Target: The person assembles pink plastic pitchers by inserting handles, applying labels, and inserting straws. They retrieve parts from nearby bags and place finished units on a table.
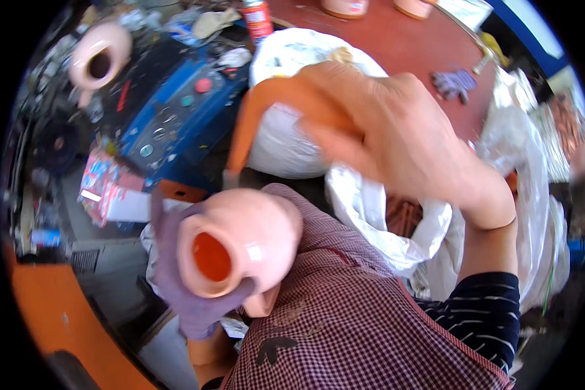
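Note:
My left hand (170,266), in a purple glove, is wrapped round a glossy pink hollow vessel (266,240). The vessel lies tilted over my checked apron (351,325), its round mouth toward me and its inside glowing orange. Above and to the right, my bare right hand (413,130) is smeared by motion. Its fingers are closed on a bent orange tool (246,127), whose narrow metallic tip points down close above the vessel. I cannot make out the tool's exact kind.
A white-lined container (286,159) stands behind my right hand. Beside it, a white bag (429,240) holds brown pieces. Another pink vessel (117,42) lies at far left, near a blue machine (169,140). A purple glove (454,83) and a red can (258,21) are farther off.

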Motion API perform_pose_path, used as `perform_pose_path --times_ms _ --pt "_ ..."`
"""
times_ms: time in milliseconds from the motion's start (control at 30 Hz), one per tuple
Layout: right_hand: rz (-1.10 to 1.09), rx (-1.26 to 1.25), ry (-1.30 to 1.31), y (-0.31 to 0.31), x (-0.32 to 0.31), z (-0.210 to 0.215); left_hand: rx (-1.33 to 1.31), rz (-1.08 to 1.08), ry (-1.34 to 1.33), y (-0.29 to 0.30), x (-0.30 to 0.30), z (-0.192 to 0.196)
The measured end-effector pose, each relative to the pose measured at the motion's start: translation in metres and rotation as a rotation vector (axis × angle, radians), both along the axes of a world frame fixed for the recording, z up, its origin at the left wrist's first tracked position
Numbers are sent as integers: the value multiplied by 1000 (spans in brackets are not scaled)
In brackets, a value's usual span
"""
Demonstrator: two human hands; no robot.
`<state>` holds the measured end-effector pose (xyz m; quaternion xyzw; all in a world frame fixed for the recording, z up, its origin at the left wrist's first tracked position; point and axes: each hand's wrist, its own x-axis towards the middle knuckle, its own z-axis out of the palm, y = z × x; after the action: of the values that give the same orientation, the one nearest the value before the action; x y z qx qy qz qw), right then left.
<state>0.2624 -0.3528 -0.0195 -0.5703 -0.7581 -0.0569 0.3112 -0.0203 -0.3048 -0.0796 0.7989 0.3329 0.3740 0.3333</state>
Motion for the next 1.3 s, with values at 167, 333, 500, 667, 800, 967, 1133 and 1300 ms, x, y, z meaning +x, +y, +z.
perform_pose_path --times_ms 167,333,500,667,800,967,1133,1300 --pt "433 197 42 28 -60 24 168 45 73 8 -6 1" --pt "310 92 720 82 -58 -86 0 296 -163 13 -26 -22" --pt "444 -312 1679 65 -100 -140 -1 447 -191 3 -24 -34" --pt "204 -477 1835 56 -99 -127 -8 414 -193 -6 -16 -33" --pt "116 -456 1855 46 -112 -130 46 294 -108 -13 -19 -34" --pt "411 -854 1713 56 -92 -122 60 60 -85 -18 -12 -24" --pt "506 -870 1960 32 -51 -126 -106 34 -176 -8 5 19" --pt "338 -702 1975 16 -31 -140 -875 -69 -654 26 7 -48"
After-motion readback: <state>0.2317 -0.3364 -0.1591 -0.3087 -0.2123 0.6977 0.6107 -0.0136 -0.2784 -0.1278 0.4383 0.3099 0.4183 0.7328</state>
